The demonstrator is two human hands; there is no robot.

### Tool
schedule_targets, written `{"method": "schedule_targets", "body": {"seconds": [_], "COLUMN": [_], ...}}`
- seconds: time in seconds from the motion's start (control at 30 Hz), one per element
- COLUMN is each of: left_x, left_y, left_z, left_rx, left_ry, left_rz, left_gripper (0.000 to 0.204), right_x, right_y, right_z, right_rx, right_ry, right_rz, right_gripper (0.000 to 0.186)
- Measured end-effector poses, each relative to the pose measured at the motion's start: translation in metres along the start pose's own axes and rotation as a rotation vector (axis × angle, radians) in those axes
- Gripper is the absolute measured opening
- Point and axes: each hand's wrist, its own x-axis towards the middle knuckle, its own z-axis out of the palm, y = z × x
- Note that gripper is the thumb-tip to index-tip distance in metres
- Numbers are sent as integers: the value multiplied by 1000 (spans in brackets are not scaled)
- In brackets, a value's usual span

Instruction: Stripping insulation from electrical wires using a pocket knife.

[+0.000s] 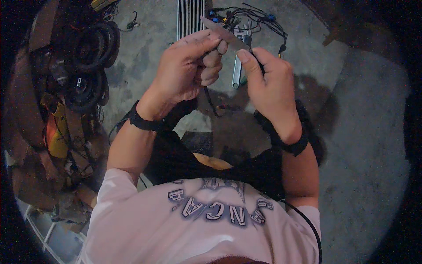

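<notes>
My right hand (272,81) is closed round the dark handle of a knife (226,37), its thumb pressed along the top near the blade. The blade points up and left, crossing just past the fingertips of my left hand (187,64). That left hand is closed, its fingers curled in a pinch. A thin black cable (211,101) hangs out below its curled fingers; the part inside the grip is hidden. Dark bands sit on both wrists.
Beyond my hands, a wrench (237,72) lies on the concrete floor (149,48). Near it are a ribbed metal panel (190,20) and a tangle of black wiring (268,24) with blue connectors. Round black parts (94,46) and cardboard (28,127) are piled at the left.
</notes>
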Motion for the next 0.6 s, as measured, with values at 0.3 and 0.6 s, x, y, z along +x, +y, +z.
{"method": "schedule_targets", "body": {"seconds": [0.3, 0.6], "left_x": [-2, 1], "left_y": [0, -7], "left_z": [3, -2], "left_rx": [35, 97], "left_ry": [43, 33], "left_rz": [13, 12], "left_gripper": [18, 20], "right_x": [-1, -2], "right_y": [-1, 1], "right_z": [-1, 1], "right_rx": [-27, -21], "right_ry": [1, -20], "right_rz": [26, 69], "right_gripper": [37, 37]}}
